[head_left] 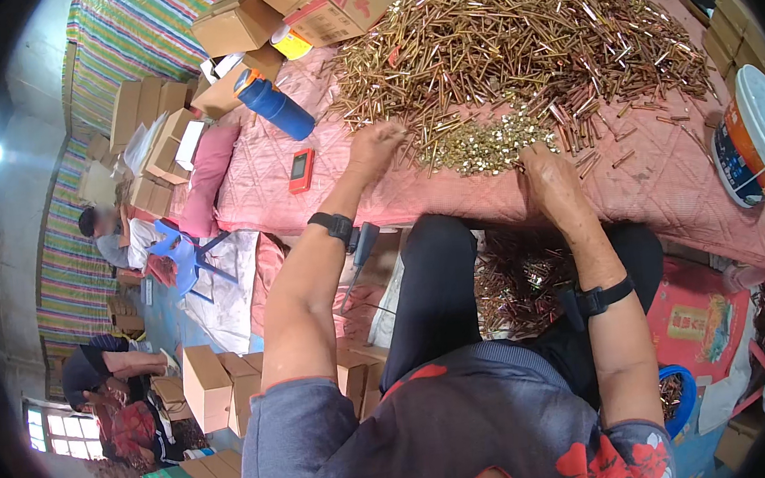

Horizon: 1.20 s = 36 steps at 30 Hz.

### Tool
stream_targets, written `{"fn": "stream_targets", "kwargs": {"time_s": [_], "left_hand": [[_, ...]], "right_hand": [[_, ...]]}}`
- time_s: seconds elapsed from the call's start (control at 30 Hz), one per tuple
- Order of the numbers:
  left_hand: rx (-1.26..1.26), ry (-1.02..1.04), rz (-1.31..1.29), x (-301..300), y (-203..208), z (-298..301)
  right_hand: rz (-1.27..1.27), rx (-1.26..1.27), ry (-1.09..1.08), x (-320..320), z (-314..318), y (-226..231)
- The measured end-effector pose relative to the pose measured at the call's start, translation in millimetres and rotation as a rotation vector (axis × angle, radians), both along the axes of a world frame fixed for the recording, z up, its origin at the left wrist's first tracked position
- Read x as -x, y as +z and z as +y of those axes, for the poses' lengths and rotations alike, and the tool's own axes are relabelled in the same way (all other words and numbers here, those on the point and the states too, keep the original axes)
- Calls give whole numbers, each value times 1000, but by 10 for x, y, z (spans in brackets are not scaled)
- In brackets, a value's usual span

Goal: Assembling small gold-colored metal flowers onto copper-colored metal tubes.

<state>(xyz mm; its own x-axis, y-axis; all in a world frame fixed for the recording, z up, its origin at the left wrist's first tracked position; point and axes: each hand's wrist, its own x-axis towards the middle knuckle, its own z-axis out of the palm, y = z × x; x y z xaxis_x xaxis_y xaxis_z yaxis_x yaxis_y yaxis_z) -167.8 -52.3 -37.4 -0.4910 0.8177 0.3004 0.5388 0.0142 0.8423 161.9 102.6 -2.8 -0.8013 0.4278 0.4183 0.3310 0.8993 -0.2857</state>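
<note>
The half-curled left hand (377, 150) and bent right hand (550, 181) seem to be sorting by shiny bits (483, 146), needing careful pinches next; I can't tell what's held.

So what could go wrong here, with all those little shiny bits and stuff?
The small shiny bits lie right against the long metal pieces, so the two might get mixed up. The right hand is at the bits' edge, so a clumsy sweep might knock some off the pink quilted cover. The red device lies close to the left forearm, so it could get bumped.
</note>
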Motion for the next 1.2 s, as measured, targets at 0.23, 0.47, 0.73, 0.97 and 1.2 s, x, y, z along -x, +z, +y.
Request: {"fn": "stream_targets", "kwargs": {"time_s": [0.23,0.47,0.73,0.97,1.2], "left_hand": [[86,317,-749,104,559,-188],[497,215,-370,-230,408,-94],[528,79,197,-249,365,-24],[687,125,-638,-221,608,-506],[407,0,-447,-224,504,-258]], "right_hand": [[-19,7,-17,-72,12,10],[1,-13,-25,-86,46,-56],[-1,-7,-22,-75,42,-61],[-11,7,-31,-89,22,-33],[-13,3,-23,-85,19,-37]]}}
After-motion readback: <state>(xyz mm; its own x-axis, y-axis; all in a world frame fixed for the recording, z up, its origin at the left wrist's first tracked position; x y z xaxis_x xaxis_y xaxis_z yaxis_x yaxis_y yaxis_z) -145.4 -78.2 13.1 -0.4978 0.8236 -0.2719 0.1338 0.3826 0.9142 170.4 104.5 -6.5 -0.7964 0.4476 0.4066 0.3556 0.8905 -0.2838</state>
